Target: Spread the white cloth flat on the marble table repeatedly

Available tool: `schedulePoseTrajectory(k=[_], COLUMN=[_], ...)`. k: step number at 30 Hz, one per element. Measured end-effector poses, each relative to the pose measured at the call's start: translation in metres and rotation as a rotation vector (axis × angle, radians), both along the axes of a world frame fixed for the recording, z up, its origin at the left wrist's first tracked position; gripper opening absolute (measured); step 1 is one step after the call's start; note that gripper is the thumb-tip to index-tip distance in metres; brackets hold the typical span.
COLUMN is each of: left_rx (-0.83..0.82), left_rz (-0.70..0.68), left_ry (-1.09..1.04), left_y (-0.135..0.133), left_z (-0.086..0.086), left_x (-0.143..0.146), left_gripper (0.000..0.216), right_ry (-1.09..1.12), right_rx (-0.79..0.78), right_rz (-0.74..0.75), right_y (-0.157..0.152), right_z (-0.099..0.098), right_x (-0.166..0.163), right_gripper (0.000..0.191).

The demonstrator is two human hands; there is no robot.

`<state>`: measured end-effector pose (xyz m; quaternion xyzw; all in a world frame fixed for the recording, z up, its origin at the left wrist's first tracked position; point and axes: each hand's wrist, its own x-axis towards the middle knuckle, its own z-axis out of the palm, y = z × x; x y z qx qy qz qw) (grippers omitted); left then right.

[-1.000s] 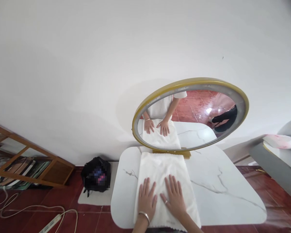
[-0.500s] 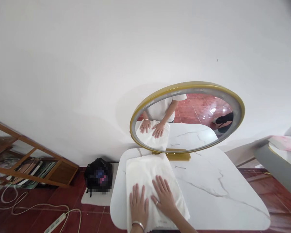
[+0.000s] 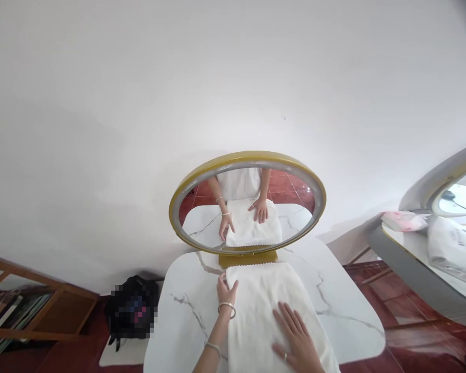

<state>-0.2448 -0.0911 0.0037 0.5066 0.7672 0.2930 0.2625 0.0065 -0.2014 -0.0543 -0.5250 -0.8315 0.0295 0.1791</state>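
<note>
A white towel (image 3: 262,290) with a scalloped edge lies folded flat on a white marble-patterned table (image 3: 182,321). At its far left edge, my left hand (image 3: 226,295) has its fingers curled around the border, thumb on top of the cloth. Bracelets circle that wrist and forearm. My right hand (image 3: 297,336) rests palm down on the towel's near right part, fingers stretched out, a ring on one of them. Light creases run across the cloth. Behind it stands a gold-framed oval mirror (image 3: 247,156), which reflects both hands and the towel.
The mirror's gold base (image 3: 248,259) stands just past the towel's far edge. On the right is a second table (image 3: 407,269) with a pink-and-white packet (image 3: 404,221) and a white bundle (image 3: 452,246). A black bag (image 3: 134,308) and a wooden shelf (image 3: 68,311) are at the left.
The towel has shifted right across the table, now before the mirror base. My left hand has gone from lying flat to curling at the far left edge. The view has turned right.
</note>
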Motion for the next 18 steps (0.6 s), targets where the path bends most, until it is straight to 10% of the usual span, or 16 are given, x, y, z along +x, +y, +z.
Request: schedulePoseTrajectory(k=[6,14,18], left_rx=[0.001,0.087,0.259], left_rz=[-0.283,-0.737,-0.848], left_ry=[-0.051,0.068,0.088], left_y=[0.013,-0.027,-0.04], left_z=[0.045,0.156,0.208], left_x=[0.004,0.026,0.024], left_gripper=[0.033,0.03,0.022], right_ry=[0.175,0.273,0.234], right_rx=[-0.138,-0.027,-0.196], right_rz=[-0.078,0.12,0.336], right_y=[0.01,0.088,0.109], right_z=[0.005,0.158,0.207], right_x=[0.007,-0.019,-0.006], right_gripper=[0.054,0.077,0.047])
